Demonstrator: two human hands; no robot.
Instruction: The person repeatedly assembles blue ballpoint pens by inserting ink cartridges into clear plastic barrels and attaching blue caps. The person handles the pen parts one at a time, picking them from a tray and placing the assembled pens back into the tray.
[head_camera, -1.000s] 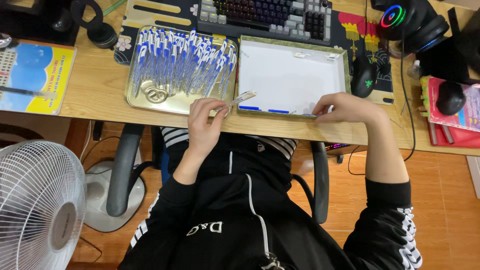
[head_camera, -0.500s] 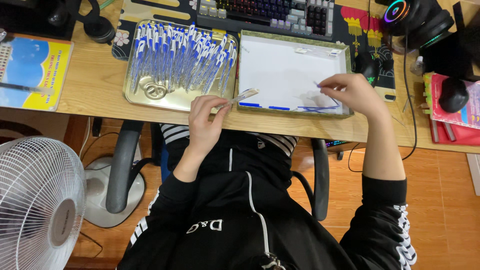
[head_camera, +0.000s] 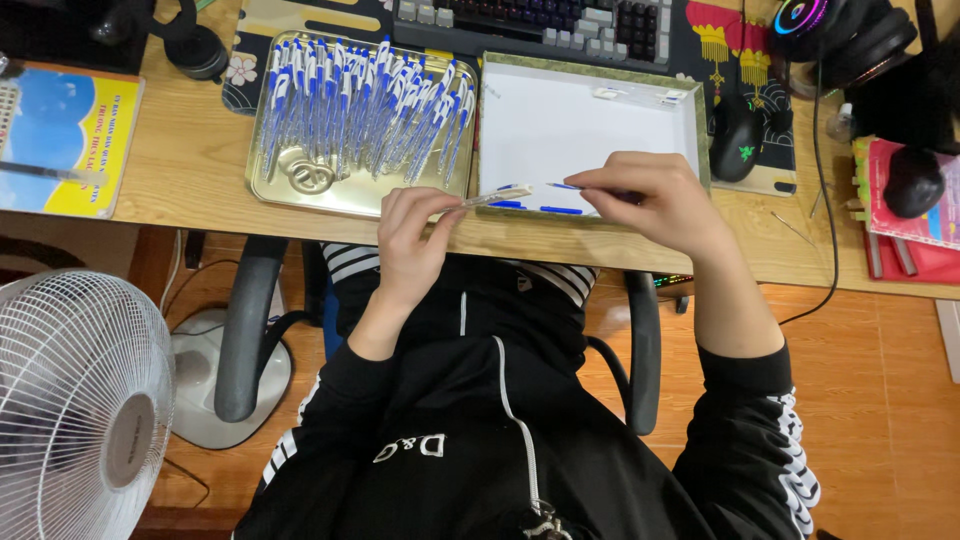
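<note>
I see the left hand pinching a clear pen barrel between thumb and fingertips, its open end pointing right over the front edge of the white tray. The right hand has its fingers drawn narrow around a thin blue refill, whose tip sits just beside the barrel's mouth, not yet inside as far as I can tell.

My worry is alignment: the refill is slender and the opening small, so a slight tilt of either hand could make the tip miss or bend. Both parts hover at the desk's front edge, above the lap, so a slip would likely drop one to the floor by the chair. Two more blue refills lie in the tray's near corner, close under the right hand, and a brush from the wrist could roll them about.

As for packaging, the gold metal tray to the left holds a heap of blue-and-white pens. A booklet with a sky-blue and yellow cover lies at the far left of the desk, and a red-and-pink booklet at the far right. Small white scraps rest at the white tray's far edge; I cannot tell what they are.
</note>
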